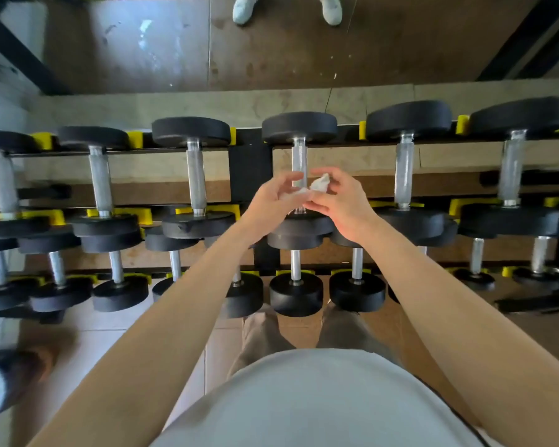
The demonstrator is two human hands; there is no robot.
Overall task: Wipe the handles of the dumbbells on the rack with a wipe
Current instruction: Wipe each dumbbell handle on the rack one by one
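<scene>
Over the rack's upper tier, head view: I see both bare forearms stretched forward, converging above one dumbbell (299,127). With fingers curled, the left hand (271,201) pinches the near end of the wipe (315,187). With fingers partly bent, the right hand (341,206) pinches the far end between thumb and fingertips. The wipe is white, crumpled and soft, and sits over the handle (299,156), a knurled bright-metal bar; I cannot tell whether it touches. Round, matte black heads (191,130) cap each handle. The dumbbells lie in rows on the rack (250,162), a black frame with yellow cradles (135,139).
</scene>
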